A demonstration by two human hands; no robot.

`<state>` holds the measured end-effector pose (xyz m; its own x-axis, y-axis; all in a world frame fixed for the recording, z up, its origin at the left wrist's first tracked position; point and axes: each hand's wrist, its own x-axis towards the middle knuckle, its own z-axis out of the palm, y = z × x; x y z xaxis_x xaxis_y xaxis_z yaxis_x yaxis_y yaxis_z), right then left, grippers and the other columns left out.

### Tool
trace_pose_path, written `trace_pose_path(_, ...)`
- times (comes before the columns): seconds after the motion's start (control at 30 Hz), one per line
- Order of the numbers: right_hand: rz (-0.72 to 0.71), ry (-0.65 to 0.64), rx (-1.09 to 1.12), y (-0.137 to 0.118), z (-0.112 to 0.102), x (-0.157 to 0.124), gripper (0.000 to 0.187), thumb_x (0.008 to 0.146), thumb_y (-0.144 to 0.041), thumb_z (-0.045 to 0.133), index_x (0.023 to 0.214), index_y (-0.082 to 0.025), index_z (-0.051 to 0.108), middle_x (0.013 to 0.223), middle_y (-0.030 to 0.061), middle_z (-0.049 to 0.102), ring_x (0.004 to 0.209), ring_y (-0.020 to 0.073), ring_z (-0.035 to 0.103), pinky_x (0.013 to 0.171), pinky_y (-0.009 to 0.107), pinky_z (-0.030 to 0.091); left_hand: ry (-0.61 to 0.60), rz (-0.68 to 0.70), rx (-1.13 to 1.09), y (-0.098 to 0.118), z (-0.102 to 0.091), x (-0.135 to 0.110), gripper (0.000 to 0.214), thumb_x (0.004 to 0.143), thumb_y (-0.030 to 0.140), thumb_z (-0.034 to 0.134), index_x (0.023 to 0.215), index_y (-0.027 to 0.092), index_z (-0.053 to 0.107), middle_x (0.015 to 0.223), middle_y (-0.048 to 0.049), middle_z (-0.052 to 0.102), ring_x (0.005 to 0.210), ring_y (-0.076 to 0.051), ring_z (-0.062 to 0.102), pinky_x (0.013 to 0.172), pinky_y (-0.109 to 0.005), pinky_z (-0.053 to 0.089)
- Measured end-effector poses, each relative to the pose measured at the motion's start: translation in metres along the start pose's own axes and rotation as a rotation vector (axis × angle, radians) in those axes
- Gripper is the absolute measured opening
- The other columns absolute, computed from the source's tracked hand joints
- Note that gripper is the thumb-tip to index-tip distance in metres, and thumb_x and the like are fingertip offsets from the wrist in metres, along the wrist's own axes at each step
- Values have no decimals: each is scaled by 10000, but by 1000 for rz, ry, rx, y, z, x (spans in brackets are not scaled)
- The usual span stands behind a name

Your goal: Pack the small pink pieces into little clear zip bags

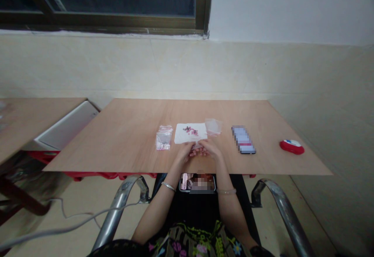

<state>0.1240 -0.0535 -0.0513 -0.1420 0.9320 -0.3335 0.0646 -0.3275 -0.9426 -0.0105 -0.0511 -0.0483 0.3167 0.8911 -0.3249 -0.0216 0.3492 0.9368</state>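
My left hand and my right hand meet near the front of the table. Their fingertips pinch what looks like a small clear plastic bag, one hand on each side; the fingers partly cover it. Just below it, between the hands, lies a cluster of small pink pieces too small to name. Beyond the fingertips is a white sheet with a pile of tiny pink and dark pieces on it. A clear bag rests at the sheet's right corner.
Left of the sheet sits a stack of clear zip bags. To the right lie a phone and a red and white object. Another phone rests on my lap. Metal chair arms flank me, and a cable crosses at left.
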Motion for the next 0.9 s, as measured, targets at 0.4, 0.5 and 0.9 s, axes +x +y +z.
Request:
trace_pose_path(0.4, -331, 409, 232, -15, -11, -1, 368, 713, -476, 635, 904, -162, 610, 906, 62, 688, 720, 146, 625, 491, 200, 473, -32, 174, 104, 22, -10, -14, 257, 781, 367, 664, 883, 131, 666, 774, -39, 676, 600, -101, 596, 538, -190, 424)
trace_pose_path(0.5, -399, 372, 244, -25, -8, -7, 351, 701, -442, 656, 916, -166, 625, 934, 71, 694, 815, 175, 636, 530, 211, 492, -31, 265, 122, 26, -13, -13, 222, 797, 332, 648, 832, 119, 699, 824, -58, 685, 743, -118, 604, 669, -192, 451)
trace_pose_path(0.9, -538, 402, 216, -42, -2, -18, 258, 720, -397, 664, 851, -175, 670, 864, 35, 697, 819, 165, 636, 695, 264, 524, 190, 497, 48, 52, -7, -26, 296, 773, 338, 678, 1004, 153, 683, 1093, -79, 684, 988, -179, 620, 856, -267, 475)
